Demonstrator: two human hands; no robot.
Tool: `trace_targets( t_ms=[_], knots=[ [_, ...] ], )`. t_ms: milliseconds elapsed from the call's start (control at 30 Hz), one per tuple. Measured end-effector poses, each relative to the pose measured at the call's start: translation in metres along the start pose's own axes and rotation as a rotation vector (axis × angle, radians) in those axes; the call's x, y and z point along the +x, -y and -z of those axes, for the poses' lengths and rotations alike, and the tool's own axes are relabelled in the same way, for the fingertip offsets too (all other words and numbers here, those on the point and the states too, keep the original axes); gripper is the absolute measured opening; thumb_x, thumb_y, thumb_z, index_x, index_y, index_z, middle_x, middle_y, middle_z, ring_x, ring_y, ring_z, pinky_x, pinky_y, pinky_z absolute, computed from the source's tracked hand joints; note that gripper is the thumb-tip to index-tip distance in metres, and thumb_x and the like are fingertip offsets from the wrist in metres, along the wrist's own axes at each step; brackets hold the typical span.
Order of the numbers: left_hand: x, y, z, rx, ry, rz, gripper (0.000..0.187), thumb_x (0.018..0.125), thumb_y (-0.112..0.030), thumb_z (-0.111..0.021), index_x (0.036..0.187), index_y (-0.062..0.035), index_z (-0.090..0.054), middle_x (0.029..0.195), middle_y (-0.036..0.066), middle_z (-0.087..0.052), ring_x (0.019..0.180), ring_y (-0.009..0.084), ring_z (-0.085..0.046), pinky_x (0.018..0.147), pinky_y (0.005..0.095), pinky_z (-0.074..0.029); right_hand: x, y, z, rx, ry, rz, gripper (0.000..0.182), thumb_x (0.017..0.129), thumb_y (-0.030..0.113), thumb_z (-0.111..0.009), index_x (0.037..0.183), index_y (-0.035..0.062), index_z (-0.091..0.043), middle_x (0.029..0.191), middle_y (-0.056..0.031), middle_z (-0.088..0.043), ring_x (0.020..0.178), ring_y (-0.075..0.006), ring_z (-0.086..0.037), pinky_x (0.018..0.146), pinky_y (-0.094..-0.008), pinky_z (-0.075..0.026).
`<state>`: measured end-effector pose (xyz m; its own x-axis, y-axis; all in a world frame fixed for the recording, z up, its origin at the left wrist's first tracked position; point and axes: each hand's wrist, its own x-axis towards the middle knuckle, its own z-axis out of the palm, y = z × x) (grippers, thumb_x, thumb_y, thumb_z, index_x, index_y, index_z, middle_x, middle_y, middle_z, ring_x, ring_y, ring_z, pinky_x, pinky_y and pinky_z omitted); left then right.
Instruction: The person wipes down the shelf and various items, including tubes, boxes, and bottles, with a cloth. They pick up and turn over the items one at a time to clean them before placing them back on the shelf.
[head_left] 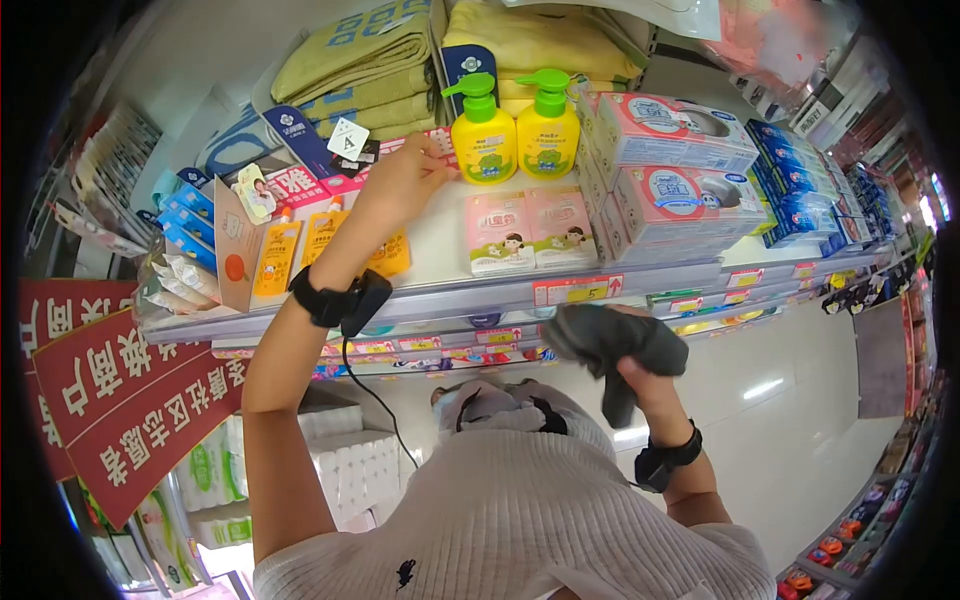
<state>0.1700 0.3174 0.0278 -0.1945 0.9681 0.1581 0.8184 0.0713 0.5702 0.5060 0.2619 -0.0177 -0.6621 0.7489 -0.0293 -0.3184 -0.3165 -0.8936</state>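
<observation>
Cartons [500, 235] sit before pump bottles [484, 150] beside the left hand [412, 178].

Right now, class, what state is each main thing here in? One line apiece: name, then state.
Left hand: stretched over the shelf, grip unclear
Right hand: closed around the dark device
Dark device: held off the shelf
Yellow bottles: upright, side by side, green pumps fitted
Small pink boxes: side by side
Towels: folded, stacked
Large boxes: stacked
Black wristbands: worn, one on each wrist
</observation>
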Motion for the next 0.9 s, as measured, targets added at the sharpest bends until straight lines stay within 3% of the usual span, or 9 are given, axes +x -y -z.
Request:
trace_targets(
  t_ms=[67, 100, 133, 200, 233, 333, 400, 600, 900],
  knots=[
    [-0.029, -0.009, 0.014, -0.044, -0.035, -0.052, 0.017, 0.083, -0.013, -0.058, 0.091, -0.0001, -0.053, 0.09, 0.012, -0.064, 0.083, 0.0184, -0.062, 0.072, 0.0279, -0.048, 0.015, -0.004, -0.006, -0.721, -0.053, 0.598, 0.047, 0.072, 0.017, -0.064, 0.115, 0.0051, -0.051, 0.116, -0.0171, -0.052, 0.105, -0.0276, -0.051, 0.093, -0.0365, -0.036],
    [-0.044, -0.015, 0.02, -0.039, -0.05, -0.025, 0.014, 0.082, -0.012, -0.058, 0.09, -0.0009, -0.054, 0.089, 0.01, -0.064, 0.083, 0.0185, -0.061, 0.075, 0.0285, -0.047, 0.03, -0.016, -0.004, -0.732, -0.004, 0.769, 0.048, 0.065, 0.012, -0.066, 0.111, 0.0132, -0.055, 0.117, -0.0165, -0.052, 0.106, -0.0302, -0.05, 0.088, -0.04, -0.038],
    [-0.06, -0.012, 0.02, -0.036, -0.051, -0.01, 0.014, 0.082, -0.012, -0.058, 0.09, -0.0009, -0.054, 0.089, 0.01, -0.064, 0.083, 0.0185, -0.061, 0.075, 0.0285, -0.047, 0.037, -0.02, -0.006, -0.723, 0.007, 0.761, 0.048, 0.065, 0.012, -0.066, 0.111, 0.0132, -0.055, 0.117, -0.0165, -0.052, 0.106, -0.0302, -0.05, 0.088, -0.04, -0.038],
    [-0.088, -0.005, 0.021, -0.023, -0.16, -0.068, 0.015, 0.08, -0.012, -0.058, 0.092, -0.0033, -0.056, 0.089, 0.013, -0.063, 0.088, 0.027, -0.06, 0.077, 0.0331, -0.046, 0.048, -0.03, -0.012, -1.286, 0.016, 0.943, 0.053, 0.058, 0.012, -0.067, 0.11, 0.0176, -0.056, 0.118, -0.0094, -0.053, 0.109, -0.0287, -0.048, 0.086, -0.0418, -0.036],
    [-0.102, 0.0, 0.019, -0.017, -0.165, -0.053, 0.015, 0.08, -0.012, -0.058, 0.092, -0.0033, -0.056, 0.089, 0.013, -0.063, 0.088, 0.027, -0.06, 0.077, 0.0331, -0.046, 0.054, -0.047, -0.014, -1.379, -0.014, 0.937, 0.054, 0.058, 0.014, -0.065, 0.111, 0.0198, -0.056, 0.123, -0.0018, -0.051, 0.114, -0.0264, -0.042, 0.087, -0.0431, -0.031],
    [-0.137, 0.023, 0.01, 0.08, -0.413, -0.166, 0.014, 0.081, -0.01, -0.054, 0.094, -0.0031, -0.056, 0.102, 0.014, -0.06, 0.101, 0.0295, -0.054, 0.09, 0.0373, -0.039, 0.065, -0.085, -0.029, -1.599, -0.045, 0.904, 0.054, 0.061, 0.015, -0.064, 0.114, 0.0212, -0.055, 0.127, -0.0001, -0.047, 0.118, -0.0256, -0.038, 0.092, -0.044, -0.025],
    [-0.156, 0.039, 0.01, 0.233, -0.5, -0.154, 0.016, 0.082, -0.009, -0.051, 0.097, -0.0031, -0.053, 0.116, 0.015, -0.052, 0.113, 0.0329, -0.045, 0.1, 0.0443, -0.028, 0.069, -0.1, -0.039, -1.559, -0.017, 0.897, 0.055, 0.062, 0.015, -0.063, 0.116, 0.0201, -0.055, 0.13, 0.0014, -0.044, 0.121, -0.0246, -0.034, 0.093, -0.0449, -0.023],
    [-0.197, 0.088, 0.028, 0.246, -0.621, 0.008, 0.021, 0.086, -0.008, -0.042, 0.105, -0.0015, -0.05, 0.124, 0.016, -0.047, 0.122, 0.0312, -0.036, 0.106, 0.045, -0.016, 0.088, -0.116, -0.092, -1.489, 0.154, 0.892, 0.062, 0.059, 0.014, -0.064, 0.119, 0.0156, -0.051, 0.133, 0.0007, -0.042, 0.125, -0.0224, -0.03, 0.095, -0.046, -0.021],
    [-0.249, 0.141, 0.05, 0.052, -0.706, 0.096, 0.02, 0.084, -0.001, -0.04, 0.101, 0.0, -0.051, 0.117, 0.017, -0.051, 0.117, 0.0341, -0.041, 0.102, 0.048, -0.024, 0.113, -0.144, -0.193, -1.554, 0.396, 0.726, 0.074, 0.055, 0.008, -0.064, 0.126, 0.0128, -0.044, 0.138, -0.0006, -0.033, 0.13, -0.02, -0.024, 0.102, -0.048, -0.019]
  ],
)
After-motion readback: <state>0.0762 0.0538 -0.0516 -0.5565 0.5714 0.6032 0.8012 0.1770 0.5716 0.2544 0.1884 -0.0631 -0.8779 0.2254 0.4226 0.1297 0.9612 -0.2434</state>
